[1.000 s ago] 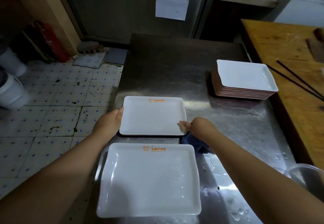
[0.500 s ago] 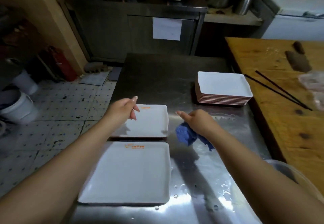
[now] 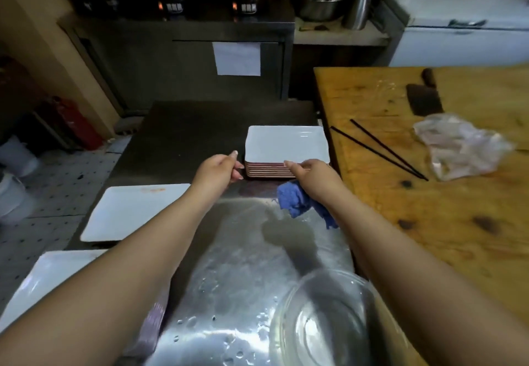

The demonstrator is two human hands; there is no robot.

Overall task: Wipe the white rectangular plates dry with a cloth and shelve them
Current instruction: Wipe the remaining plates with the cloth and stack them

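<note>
The left hand (image 3: 217,171) is loosely curled and holds nothing, near the plate stack (image 3: 286,151). The right hand (image 3: 315,178) grips the blue cloth (image 3: 297,202).

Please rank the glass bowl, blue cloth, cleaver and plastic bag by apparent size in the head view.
1. Glass bowl, though nearness to the camera inflates it.
2. Plastic bag.
3. Blue cloth, bunched in the right hand.
4. Cleaver.
</note>
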